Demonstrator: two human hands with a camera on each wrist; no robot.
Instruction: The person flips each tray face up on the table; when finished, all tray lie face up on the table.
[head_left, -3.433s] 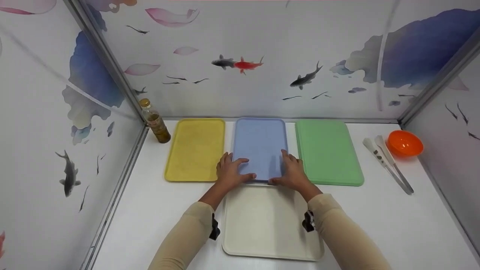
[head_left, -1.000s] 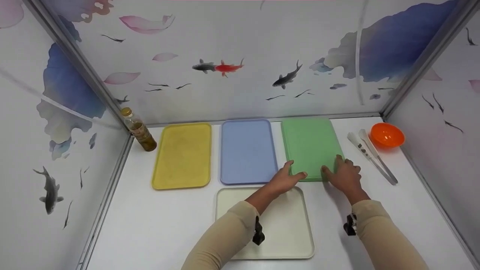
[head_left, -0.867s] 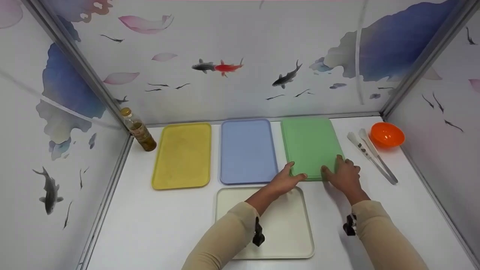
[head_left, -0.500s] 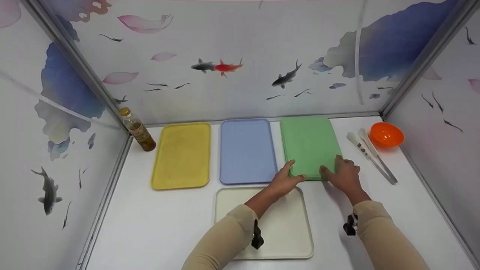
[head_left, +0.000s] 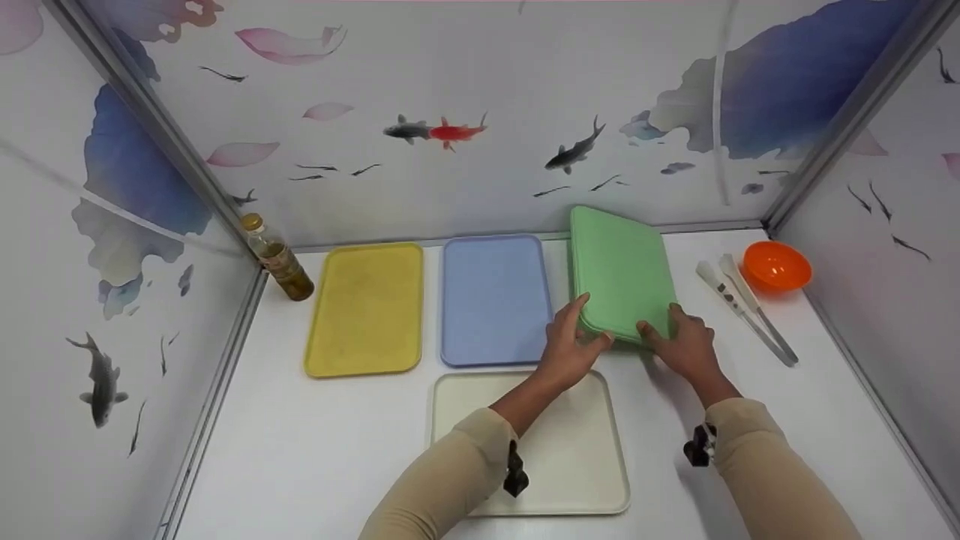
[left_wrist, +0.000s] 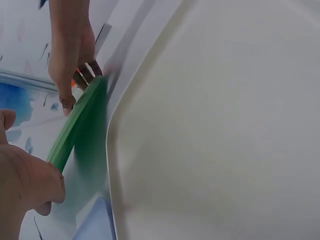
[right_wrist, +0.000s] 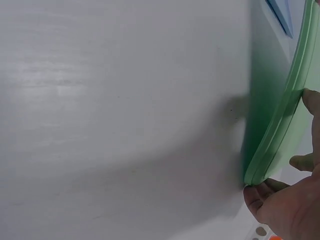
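Note:
Both my hands grip a stack of green trays [head_left: 626, 274], whose layered rims [right_wrist: 280, 120] show in the right wrist view. My left hand [head_left: 566, 349] holds the near left corner, thumb at the front edge. At the near right corner, my right hand [head_left: 686, 349] has its thumb on the edge and its fingers around the side. The stack is raised off the table and tilted, its left far corner up against the back wall. In the left wrist view, the green trays [left_wrist: 80, 120] sit between the two hands. A cream tray [head_left: 547, 450] lies below my left forearm.
A blue tray [head_left: 495, 300] and a yellow tray [head_left: 365, 309] lie flat to the left. An oil bottle [head_left: 279, 261] stands in the back left corner. At right are two long-handled utensils [head_left: 750, 311] and an orange bowl [head_left: 777, 266]. Walls enclose the table's back and sides.
Earlier the hands were at the blue tray, then moved right to the green trays. Since half a second ago, the green stack has risen off the table and tilted, with both hands gripping it.

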